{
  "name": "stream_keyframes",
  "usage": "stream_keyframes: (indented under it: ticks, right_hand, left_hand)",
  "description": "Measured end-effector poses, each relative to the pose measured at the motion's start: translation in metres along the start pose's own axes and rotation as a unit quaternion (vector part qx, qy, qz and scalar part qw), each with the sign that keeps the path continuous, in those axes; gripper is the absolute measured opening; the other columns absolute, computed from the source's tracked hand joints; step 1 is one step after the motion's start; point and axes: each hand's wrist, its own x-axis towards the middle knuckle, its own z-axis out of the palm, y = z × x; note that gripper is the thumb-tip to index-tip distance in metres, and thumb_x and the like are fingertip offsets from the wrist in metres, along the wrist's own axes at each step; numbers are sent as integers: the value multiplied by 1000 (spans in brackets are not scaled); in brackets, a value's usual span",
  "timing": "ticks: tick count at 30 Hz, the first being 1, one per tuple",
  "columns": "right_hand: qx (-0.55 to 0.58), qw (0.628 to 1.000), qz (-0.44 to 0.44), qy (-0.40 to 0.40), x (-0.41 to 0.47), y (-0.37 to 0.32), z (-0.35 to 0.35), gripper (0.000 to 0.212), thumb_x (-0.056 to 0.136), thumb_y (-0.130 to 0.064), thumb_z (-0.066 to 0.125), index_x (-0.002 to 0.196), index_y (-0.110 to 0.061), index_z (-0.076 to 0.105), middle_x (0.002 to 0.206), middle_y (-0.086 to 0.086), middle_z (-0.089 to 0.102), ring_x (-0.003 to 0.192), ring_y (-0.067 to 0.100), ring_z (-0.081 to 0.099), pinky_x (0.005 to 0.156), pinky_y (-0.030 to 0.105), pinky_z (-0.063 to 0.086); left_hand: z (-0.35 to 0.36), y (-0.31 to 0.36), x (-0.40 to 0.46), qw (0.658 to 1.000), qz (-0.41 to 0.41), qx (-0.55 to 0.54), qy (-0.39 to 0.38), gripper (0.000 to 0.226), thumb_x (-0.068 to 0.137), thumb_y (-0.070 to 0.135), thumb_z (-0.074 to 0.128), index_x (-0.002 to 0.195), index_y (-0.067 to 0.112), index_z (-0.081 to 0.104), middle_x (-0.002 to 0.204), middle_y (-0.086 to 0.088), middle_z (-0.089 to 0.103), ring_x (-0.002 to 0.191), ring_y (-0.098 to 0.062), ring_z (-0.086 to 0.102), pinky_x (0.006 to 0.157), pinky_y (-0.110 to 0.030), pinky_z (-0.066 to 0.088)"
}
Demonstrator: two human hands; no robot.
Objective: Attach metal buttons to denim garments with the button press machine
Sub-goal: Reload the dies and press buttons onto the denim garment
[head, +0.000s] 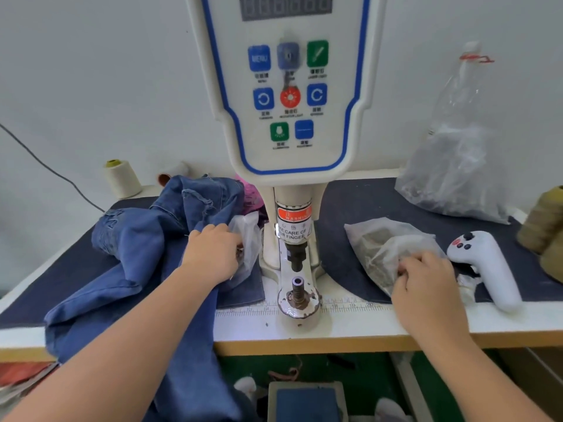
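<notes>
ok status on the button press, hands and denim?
Left hand in small plastic bag; right hand in parts bag. Denim garment left of press. Lower die bare, unobstructed.

Both forearms are showing bare from elbow to wrist; the left hand (213, 254) and right hand (426, 287) are wearing nothing.

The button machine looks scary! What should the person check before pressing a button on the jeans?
1. Fingers away from the punch: ok, both hands are off to the sides.
2. Lower die bare and ready: ok, nothing sits on it.
3. Jeans laid over the die: not ok, they lie bunched to the left.
4. Button part picked up: cannot tell; left hand reaches into a small bag, right hand into another bag.
5. Foot pedal clear: ok, nothing rests on it.
</notes>
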Motion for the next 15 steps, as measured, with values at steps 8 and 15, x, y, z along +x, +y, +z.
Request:
stream_keyframes:
  ticks: [8, 15]
  right_hand:
    - [-12, 1000, -5, -12, -2, -4, -4, 17, 87, -5, 50, 73, -10, 59, 85, 0, 48, 89, 18, 39, 72, 39, 45]
    - [-11, 1000, -6, -11, -1, -3, -2, 18, 86, -3, 49, 73, -9, 60, 83, 1, 48, 87, 18, 38, 70, 39, 44]
  left_hand:
    - [2, 1, -3, 998, -12, -52, 24, 22, 97, 26, 44, 111, 27, 60, 112, -1, 59, 106, -23, 52, 86, -38, 35]
    - [6, 3, -13, 971, -58, -206, 109, 15, 96, 24, 45, 95, 20, 59, 98, 1, 65, 93, -24, 57, 80, -38, 35]
